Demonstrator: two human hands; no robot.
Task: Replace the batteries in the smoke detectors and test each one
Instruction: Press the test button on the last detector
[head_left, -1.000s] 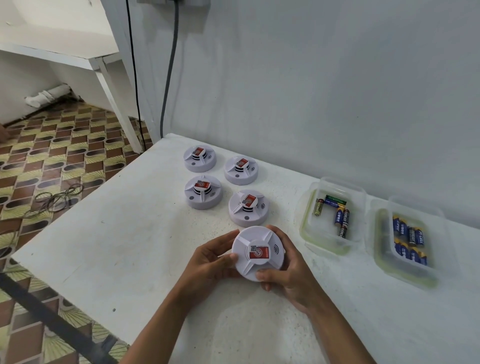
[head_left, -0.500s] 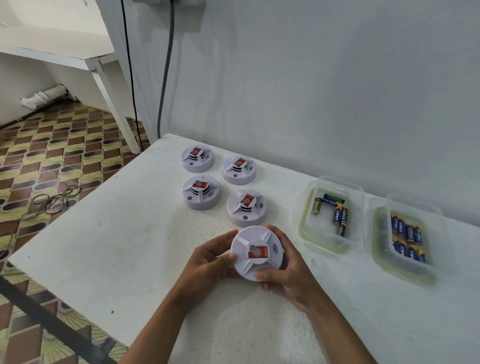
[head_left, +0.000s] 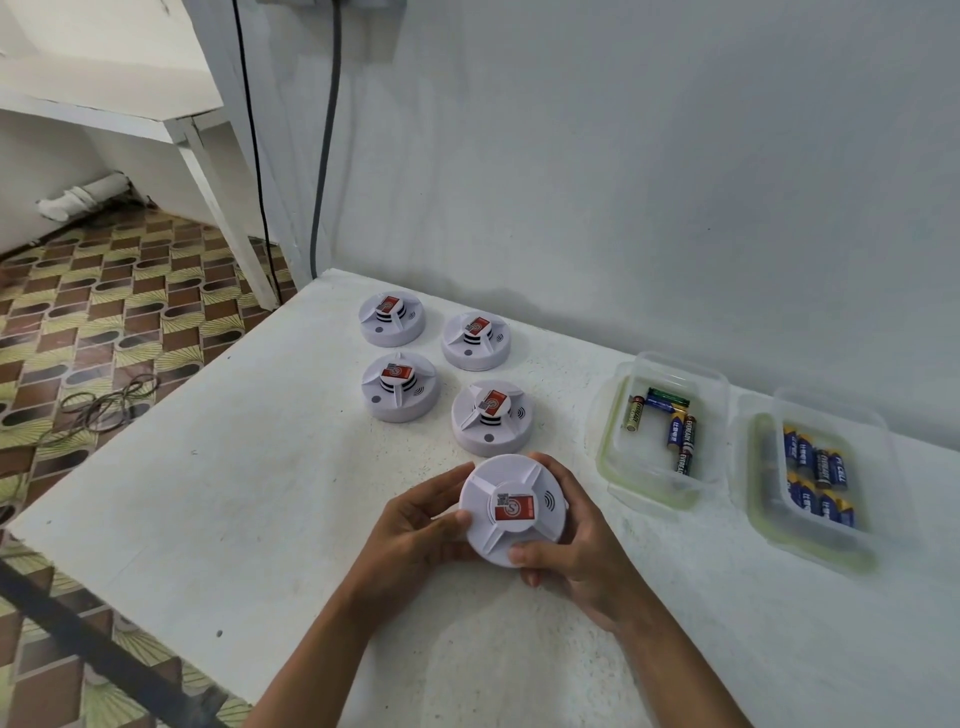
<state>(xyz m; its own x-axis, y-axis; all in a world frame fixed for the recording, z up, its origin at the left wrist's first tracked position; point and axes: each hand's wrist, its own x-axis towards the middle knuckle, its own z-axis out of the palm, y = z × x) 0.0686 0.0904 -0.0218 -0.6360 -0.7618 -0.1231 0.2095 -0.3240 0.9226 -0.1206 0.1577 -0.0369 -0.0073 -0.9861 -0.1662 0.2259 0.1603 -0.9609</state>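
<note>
At lower centre, a smoke detector (head_left: 513, 510) is gripped by left hand (head_left: 415, 525) and right hand (head_left: 576, 551); opening likely needs twisting

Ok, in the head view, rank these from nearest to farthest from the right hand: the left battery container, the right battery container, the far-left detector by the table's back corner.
From the right hand:
1. left battery container, just beyond it to the right.
2. right battery container, farther right.
3. far-left detector, away at the back left.
</note>
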